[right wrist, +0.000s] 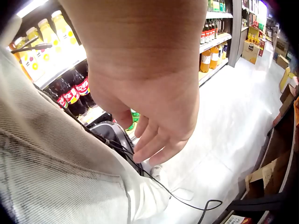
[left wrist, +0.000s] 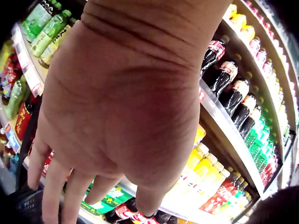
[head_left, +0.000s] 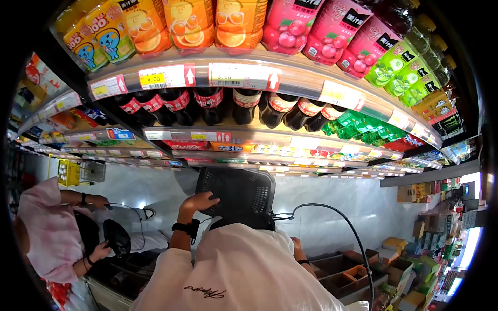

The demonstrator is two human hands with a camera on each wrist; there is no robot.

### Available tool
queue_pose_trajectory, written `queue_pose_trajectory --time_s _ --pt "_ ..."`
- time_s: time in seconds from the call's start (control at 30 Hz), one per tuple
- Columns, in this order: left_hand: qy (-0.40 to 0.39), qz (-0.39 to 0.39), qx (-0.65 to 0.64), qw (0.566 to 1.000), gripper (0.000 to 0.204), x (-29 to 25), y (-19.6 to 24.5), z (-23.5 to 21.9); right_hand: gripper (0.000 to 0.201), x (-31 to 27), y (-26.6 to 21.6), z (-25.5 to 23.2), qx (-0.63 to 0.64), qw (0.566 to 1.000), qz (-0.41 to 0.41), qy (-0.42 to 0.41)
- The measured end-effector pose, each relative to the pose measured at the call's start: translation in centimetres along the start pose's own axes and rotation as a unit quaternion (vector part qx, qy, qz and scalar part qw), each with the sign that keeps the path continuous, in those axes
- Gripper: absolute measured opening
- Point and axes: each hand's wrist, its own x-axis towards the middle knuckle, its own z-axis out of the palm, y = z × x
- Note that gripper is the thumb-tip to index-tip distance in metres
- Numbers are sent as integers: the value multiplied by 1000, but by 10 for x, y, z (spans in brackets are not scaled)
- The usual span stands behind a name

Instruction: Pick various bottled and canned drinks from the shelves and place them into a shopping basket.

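My left hand [head_left: 201, 201] reaches forward at waist height, overlapping the edge of a black plastic basket [head_left: 262, 189] in the head view. In the left wrist view this hand [left wrist: 117, 116] has its fingers extended downward and holds nothing, in front of shelves of bottles. My right hand [right wrist: 154, 112] hangs beside my light trousers [right wrist: 56, 172], fingers loosely bent with nothing in them. The head view shows only a bit of the right hand [head_left: 297, 248] past my white shirt [head_left: 244, 259]. Cola bottles [head_left: 209, 106] line a shelf ahead.
Above the cola stand orange juice bottles [head_left: 189, 23] and pink juice bottles [head_left: 290, 26]. Another person [head_left: 46, 228] stands at the left near a yellow trolley [head_left: 68, 171]. A black cable [head_left: 337, 213] loops on my right, and cardboard boxes [head_left: 399, 272] crowd the floor behind it.
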Motion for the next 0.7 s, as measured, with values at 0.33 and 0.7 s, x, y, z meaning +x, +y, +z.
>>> queue_pose_trajectory --time_s 0.33,0.7 --pt "-42 -25 -6 999 72 -10 -30 11 30 -52 17 44 16 998 61 -24" --pt "-75 -25 34 996 70 -3 -71 -6 23 -102 18 80 -80 994 -63 31"
